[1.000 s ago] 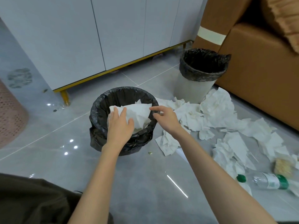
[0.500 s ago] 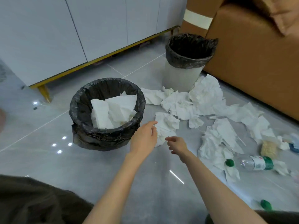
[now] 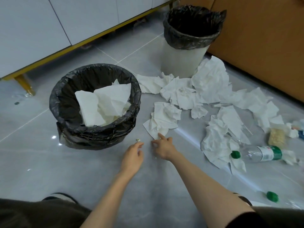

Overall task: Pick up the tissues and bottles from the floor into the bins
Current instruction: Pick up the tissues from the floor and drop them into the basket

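Observation:
A low black-lined bin (image 3: 69,99) on the grey floor holds several white tissues (image 3: 105,102). A taller white bin (image 3: 182,61) with a black liner stands behind it, its inside dark. Crumpled tissues (image 3: 210,83) lie scattered from that bin to the right. The nearest crumpled tissue (image 3: 162,119) lies right of the low bin. My right hand (image 3: 162,146) reaches down with its forefinger touching that tissue's near corner. My left hand (image 3: 133,155) hovers beside it, fingers relaxed, holding nothing. A clear bottle (image 3: 258,153) with a green cap lies on its side at the right.
White cabinets on gold legs (image 3: 26,84) line the back. A brown sofa (image 3: 263,38) rises at the right. A second green cap (image 3: 272,196) shows at the lower right, a beige block (image 3: 277,137) among the tissues, and a small gold scrap (image 3: 137,140) by the low bin.
Both hands left the low bin, where the left pressed tissues down, and dropped to the floor. My right hand now touches the nearest tissue. The view came closer.

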